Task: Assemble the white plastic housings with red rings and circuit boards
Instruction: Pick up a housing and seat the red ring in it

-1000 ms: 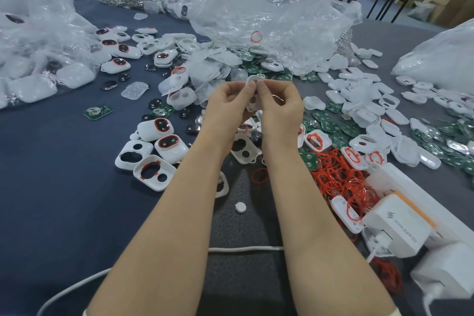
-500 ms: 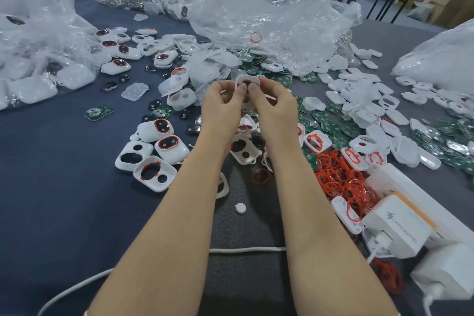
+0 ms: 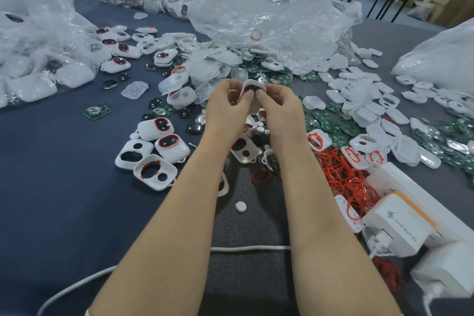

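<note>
Now holding small white plastic housing with dark oval opening (image 3: 252,88) aloft above dark blue table (image 3: 64,200), pinched between left hand (image 3: 225,108) and right hand (image 3: 279,108). Likely light, stiff, slick; best gripped by rim.

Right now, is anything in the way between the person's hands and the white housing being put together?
Nothing visible is in the way. The left hand and the right hand both grip the white housing directly. Their thumbs press at its dark opening, and no other part sits between the fingers and the plastic.
</note>
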Demonstrator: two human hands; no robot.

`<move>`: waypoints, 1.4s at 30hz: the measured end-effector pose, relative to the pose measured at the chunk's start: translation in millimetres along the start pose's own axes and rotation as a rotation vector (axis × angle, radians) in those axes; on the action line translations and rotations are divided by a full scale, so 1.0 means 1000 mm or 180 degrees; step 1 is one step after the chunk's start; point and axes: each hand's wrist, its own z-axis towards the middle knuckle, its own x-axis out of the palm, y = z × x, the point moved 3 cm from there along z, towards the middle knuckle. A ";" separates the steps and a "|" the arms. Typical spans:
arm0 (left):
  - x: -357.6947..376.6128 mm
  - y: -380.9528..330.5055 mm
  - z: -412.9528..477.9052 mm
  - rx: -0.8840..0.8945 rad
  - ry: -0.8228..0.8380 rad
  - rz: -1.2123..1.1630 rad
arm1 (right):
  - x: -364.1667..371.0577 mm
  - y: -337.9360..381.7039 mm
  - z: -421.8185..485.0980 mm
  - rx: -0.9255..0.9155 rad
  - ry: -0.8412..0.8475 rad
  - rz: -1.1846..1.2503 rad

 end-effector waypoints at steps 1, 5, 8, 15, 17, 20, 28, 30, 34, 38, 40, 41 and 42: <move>0.000 0.000 0.000 0.0015 -0.0001 0.0012 | 0.000 -0.001 0.001 0.0072 0.0013 0.0075; 0.000 -0.001 -0.001 0.0030 0.0042 -0.0043 | -0.003 -0.001 0.002 0.0318 0.0098 0.0375; 0.000 -0.003 -0.002 0.0040 0.0114 -0.0124 | -0.005 0.001 0.001 0.0488 0.0195 0.0692; 0.000 -0.002 -0.001 0.0034 0.0155 0.0016 | -0.008 0.001 0.001 0.0589 0.0301 0.0825; 0.000 -0.002 -0.002 -0.0026 0.0172 -0.0014 | -0.008 0.002 0.002 0.0534 0.0305 0.0789; 0.000 -0.002 -0.003 -0.0070 0.0218 0.0020 | -0.009 0.001 0.003 0.0469 0.0227 0.0629; 0.002 -0.001 -0.001 0.0011 0.0197 0.0340 | -0.006 0.003 -0.002 0.0004 -0.0186 -0.0436; 0.002 0.000 -0.002 -0.0011 0.0188 0.0340 | -0.004 0.008 -0.004 -0.0232 -0.0199 -0.0875; -0.008 0.004 0.002 -0.0324 -0.0201 0.0081 | -0.014 0.019 -0.006 -0.0269 -0.0002 -0.1311; -0.013 0.008 0.006 -0.0864 -0.0575 -0.0859 | -0.025 0.022 -0.005 -0.0101 0.0524 -0.2870; -0.010 0.006 0.005 -0.0969 -0.0598 -0.1287 | -0.021 0.016 -0.007 0.0122 0.0766 -0.3365; -0.009 0.006 0.005 -0.0994 -0.0592 -0.1386 | -0.019 0.014 -0.008 0.0182 0.0790 -0.3473; -0.009 0.006 0.005 -0.1013 -0.0589 -0.1377 | -0.017 0.012 -0.008 0.0195 0.0751 -0.3533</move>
